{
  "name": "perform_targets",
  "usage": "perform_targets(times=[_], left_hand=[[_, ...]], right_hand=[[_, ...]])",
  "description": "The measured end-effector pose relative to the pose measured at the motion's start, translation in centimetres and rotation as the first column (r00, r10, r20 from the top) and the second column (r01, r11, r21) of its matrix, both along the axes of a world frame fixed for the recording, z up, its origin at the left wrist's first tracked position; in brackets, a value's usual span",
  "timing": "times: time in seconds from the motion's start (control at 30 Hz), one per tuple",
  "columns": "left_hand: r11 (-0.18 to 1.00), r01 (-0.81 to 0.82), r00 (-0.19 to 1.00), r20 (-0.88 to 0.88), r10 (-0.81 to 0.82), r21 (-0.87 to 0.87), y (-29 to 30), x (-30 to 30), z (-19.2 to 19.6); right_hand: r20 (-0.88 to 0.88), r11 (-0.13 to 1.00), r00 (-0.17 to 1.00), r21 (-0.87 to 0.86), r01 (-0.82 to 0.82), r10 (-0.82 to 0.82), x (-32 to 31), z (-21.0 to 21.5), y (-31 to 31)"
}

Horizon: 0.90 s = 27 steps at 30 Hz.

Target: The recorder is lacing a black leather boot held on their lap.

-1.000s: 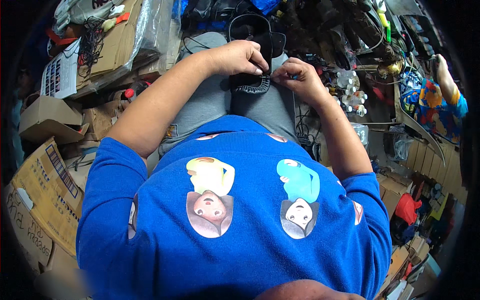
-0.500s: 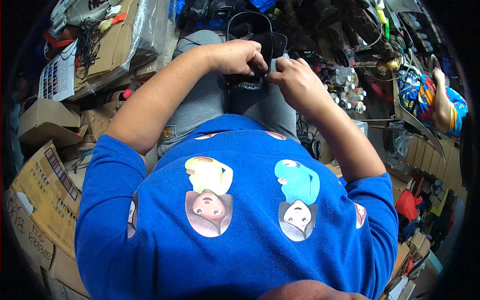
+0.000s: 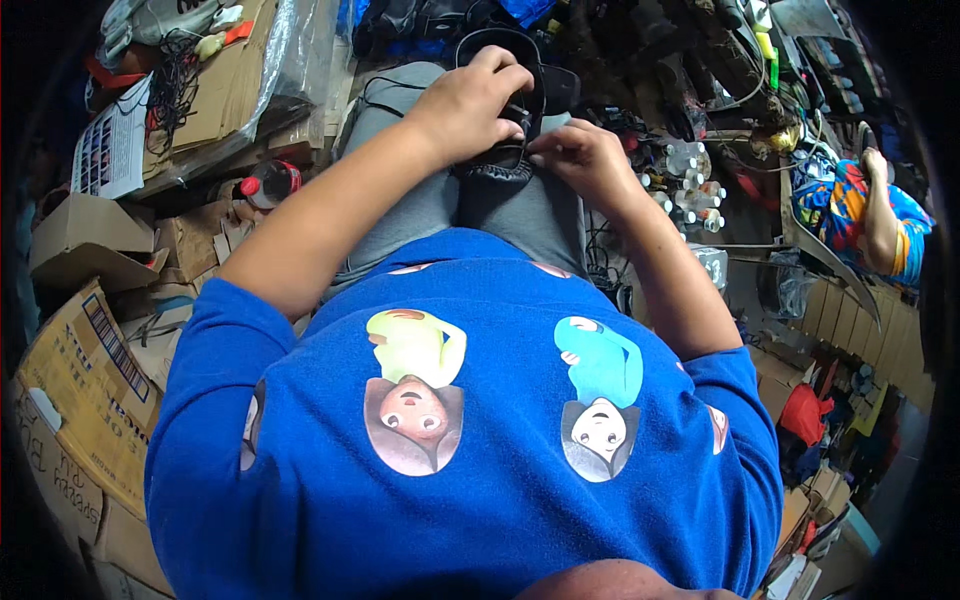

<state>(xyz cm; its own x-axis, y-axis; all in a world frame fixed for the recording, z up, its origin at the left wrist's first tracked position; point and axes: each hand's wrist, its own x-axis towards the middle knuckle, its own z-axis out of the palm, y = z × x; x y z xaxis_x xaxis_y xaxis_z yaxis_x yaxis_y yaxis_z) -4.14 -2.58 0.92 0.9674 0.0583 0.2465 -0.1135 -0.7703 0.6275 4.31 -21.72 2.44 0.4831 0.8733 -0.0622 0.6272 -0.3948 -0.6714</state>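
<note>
A black shoe [image 3: 498, 174] with puckered stitching round its toe lies across my lap, toe toward me and its opening farther away. My left hand [image 3: 468, 108] is over its left side, fingers bent across the opening and thumb lowered to the inside near the tongue. To the right of the toe, my right hand [image 3: 590, 160] has thumb and forefinger pinched together close to the shoe's edge. Whatever lies between those fingertips is too small to make out. Grey trousers [image 3: 400, 205] cover my legs under the shoe.
Flattened cardboard [image 3: 225, 95] and a red-capped bottle [image 3: 272, 184] are on the left, with an open carton [image 3: 95, 245] nearer. Several small clear bottles [image 3: 690, 185] stand right of my knees. Another person's arm [image 3: 882, 215] shows at far right.
My left hand has lifted and shifted from the toe area farther up over the shoe. My right hand has dropped slightly and drawn a little away from the left hand.
</note>
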Motion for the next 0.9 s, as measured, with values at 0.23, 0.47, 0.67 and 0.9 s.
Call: perform_targets(times=[0.23,0.47,0.67,0.9], left_hand=[[0.974,0.146,0.891,-0.404,-0.205,-0.174,4.1,-8.0,2.7],[0.982,0.122,0.930,-0.329,-0.163,-0.141,5.9,-6.8,3.1],[0.969,0.210,0.952,-0.254,-0.171,0.133,3.3,-5.8,1.3],[0.991,-0.113,0.730,-0.670,0.136,0.079,8.4,-6.6,3.4]], right_hand=[[-0.944,0.847,0.270,0.298,0.440,0.192,4.0,-2.1,-8.4],[-0.912,0.948,0.408,0.156,0.276,0.032,5.6,0.9,-9.1],[-0.035,0.910,0.962,-0.336,0.244,-0.271,1.7,-0.3,-3.8],[0.025,0.965,0.975,-0.142,0.220,-0.219,1.9,-4.6,-4.8]])
